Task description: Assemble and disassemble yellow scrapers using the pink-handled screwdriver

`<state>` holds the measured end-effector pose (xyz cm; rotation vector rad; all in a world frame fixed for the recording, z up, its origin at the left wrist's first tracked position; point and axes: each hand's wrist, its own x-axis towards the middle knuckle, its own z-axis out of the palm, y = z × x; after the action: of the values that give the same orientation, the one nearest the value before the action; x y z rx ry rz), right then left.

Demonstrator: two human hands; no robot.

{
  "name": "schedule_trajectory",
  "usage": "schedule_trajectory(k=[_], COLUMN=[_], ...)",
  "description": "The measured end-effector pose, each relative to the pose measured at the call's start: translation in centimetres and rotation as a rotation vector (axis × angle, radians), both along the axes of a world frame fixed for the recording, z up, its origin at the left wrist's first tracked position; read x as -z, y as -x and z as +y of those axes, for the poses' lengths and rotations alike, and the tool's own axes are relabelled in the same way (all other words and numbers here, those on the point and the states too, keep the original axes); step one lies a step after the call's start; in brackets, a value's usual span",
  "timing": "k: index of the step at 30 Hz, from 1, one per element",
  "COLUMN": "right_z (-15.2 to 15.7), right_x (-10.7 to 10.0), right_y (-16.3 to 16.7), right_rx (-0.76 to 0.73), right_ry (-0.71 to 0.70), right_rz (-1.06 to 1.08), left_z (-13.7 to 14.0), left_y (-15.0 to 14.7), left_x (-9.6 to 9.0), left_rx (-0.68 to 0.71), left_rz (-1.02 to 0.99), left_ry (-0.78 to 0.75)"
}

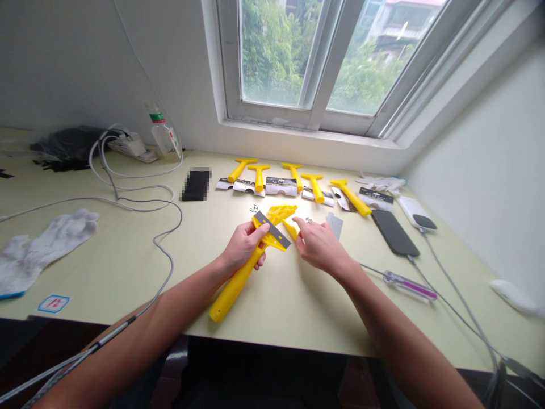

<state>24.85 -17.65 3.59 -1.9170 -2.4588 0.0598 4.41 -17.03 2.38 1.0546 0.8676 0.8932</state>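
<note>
My left hand (247,244) is closed around a yellow scraper (233,289), its handle slanting down toward the table's front edge. A grey metal blade (279,234) lies across the scraper's head, with my left thumb pressed on it. My right hand (319,244) is to the right of the blade, its fingers closed on a narrow yellow plastic piece (290,230); the grip is partly hidden. Just beyond lies a heap of yellow plastic pieces (281,213). Small metal parts (254,208) lie behind the scraper head, and more small metal parts (309,220) are behind my right hand.
Several yellow scrapers (259,177) rest on printed cards (281,186) at the back. Flat metal blades (335,225), a phone (395,233), a power bank (416,213) and a screwdriver (411,285) are on the right. Cables (172,250), a glove (51,244) and a bottle (164,136) occupy the left.
</note>
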Motion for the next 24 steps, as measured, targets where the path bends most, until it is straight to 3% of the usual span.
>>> schedule_trajectory(k=[3,8,13,18,21,24], right_z=[-0.2,-0.2,-0.3,-0.6,-0.6,-0.4], right_x=[-0.1,-0.3,-1.1,-2.3,-3.2,-3.6], right_y=[-0.1,-1.1,-2.0,-3.1,-4.4,-5.6], right_rx=[0.002,-0.009,0.018,-0.008,-0.051,-0.100], right_ry=[0.037,0.199,0.247,0.307,0.438,0.587], right_rz=[-0.013,0.183,0.285,0.578,0.715,0.715], left_z=[0.0,0.0,0.0,-0.1,-0.1,-0.2], left_y=[0.0,0.0,-0.1,-0.2,-0.2,-0.3], left_x=[-0.1,-0.1,0.0,0.1,0.3,0.4], left_rx=[0.005,0.016,0.026,0.056,0.066,0.079], left_rz=[0.005,0.017,0.023,0.014,0.010,0.009], left_ry=[0.001,0.001,0.013,0.027,0.031,0.033])
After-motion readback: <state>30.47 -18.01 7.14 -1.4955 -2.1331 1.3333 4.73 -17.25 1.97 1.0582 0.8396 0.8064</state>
